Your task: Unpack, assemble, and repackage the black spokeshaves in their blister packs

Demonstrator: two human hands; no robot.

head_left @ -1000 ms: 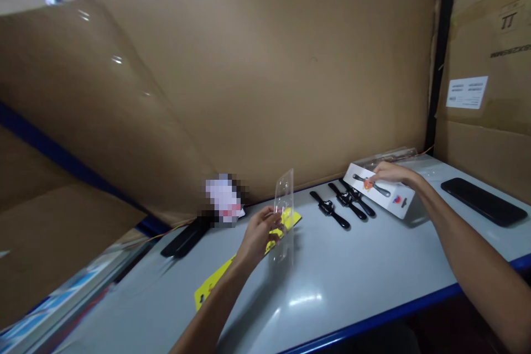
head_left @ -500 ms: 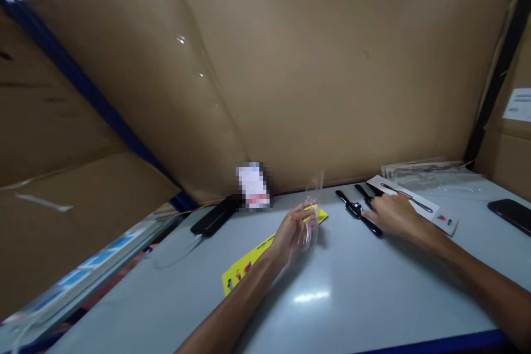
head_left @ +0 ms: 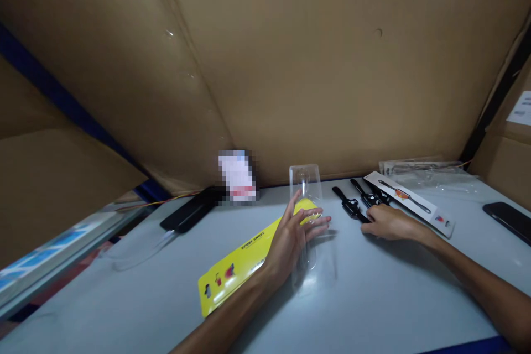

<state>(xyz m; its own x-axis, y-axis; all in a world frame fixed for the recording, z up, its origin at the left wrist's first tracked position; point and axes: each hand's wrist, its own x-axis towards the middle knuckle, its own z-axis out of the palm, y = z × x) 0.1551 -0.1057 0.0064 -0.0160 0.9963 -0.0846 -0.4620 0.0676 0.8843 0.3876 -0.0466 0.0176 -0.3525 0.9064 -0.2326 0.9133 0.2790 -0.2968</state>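
Note:
My left hand (head_left: 292,238) has its fingers stretched and spread against a clear plastic blister tray (head_left: 305,180). Beneath that hand and forearm lies a yellow card (head_left: 234,271) printed "SPOKE SHAVE". On the right, my right hand (head_left: 390,222) has its thumb and fingers closed at the near handle of a black spokeshave (head_left: 350,207). A second black spokeshave (head_left: 367,196) lies just behind it, partly covered by the hand. Past the fingers rests a white packaging card (head_left: 409,202) with a spokeshave picture on it.
Clear plastic packs (head_left: 431,174) lie at the back right, and a black phone (head_left: 508,221) at the right edge. A black device (head_left: 193,213) with a white cable lies left, beside a blurred-out screen (head_left: 238,177). A cardboard wall (head_left: 311,66) closes the back of the table.
My left fingers have spread, and the blister tray has turned to show its broad face. My right hand has closed at the nearer spokeshave's handle. The view has tipped down slightly.

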